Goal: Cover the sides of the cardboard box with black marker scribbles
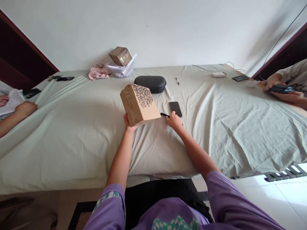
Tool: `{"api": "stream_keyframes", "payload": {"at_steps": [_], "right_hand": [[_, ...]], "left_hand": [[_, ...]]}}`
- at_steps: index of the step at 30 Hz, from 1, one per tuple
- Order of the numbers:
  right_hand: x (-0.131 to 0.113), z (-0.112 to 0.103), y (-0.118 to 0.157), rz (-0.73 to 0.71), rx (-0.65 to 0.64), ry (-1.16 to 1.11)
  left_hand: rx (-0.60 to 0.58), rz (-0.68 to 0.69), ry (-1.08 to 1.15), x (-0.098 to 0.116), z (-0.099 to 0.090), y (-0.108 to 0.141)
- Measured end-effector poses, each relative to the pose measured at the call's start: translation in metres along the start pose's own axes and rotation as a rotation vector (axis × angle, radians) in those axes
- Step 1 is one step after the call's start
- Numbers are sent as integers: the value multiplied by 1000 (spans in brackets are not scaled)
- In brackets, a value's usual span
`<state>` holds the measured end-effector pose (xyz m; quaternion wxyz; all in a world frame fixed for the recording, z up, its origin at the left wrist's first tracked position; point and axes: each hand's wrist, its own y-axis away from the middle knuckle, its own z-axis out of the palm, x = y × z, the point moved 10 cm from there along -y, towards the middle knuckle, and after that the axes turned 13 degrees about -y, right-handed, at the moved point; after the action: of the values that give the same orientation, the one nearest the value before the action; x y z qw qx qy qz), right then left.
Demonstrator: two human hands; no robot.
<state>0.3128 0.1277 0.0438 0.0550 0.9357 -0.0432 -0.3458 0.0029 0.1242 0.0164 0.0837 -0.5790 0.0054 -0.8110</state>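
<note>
My left hand (129, 124) grips the lower left edge of a brown cardboard box (149, 115), holding it tilted above the cloth-covered table. Black looping scribbles run along one part of the box's surface, and tape crosses its left side. In my right hand (174, 120) is a black marker (164, 114), its dark end pointing left toward the box but apart from it. A dark phone (176, 108) lies just beyond my right hand. Right behind the box sits a black zippered case (153, 83).
A clear plastic basin (124, 71) with a small taped box (120, 56) stands by the wall beside a pink cloth (98, 71). A pen (177, 81), a white device (218, 74) and another phone (240, 78) lie farther right. People sit at both ends.
</note>
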Motion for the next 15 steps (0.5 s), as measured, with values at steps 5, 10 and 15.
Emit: {"api": "stream_keyframes", "payload": {"at_steps": [5,10,15], "right_hand": [[-5,-28,-1,-63,-140,-192],[-48,-52,5,-177,-279,-818],[-95,-11,13,-108,-417,-1362]], "left_hand": [[34,-41,100,-4,-3,-1],[-17,-8,115,-1,1,0],[-40,-30,152,-6,3,1]]}}
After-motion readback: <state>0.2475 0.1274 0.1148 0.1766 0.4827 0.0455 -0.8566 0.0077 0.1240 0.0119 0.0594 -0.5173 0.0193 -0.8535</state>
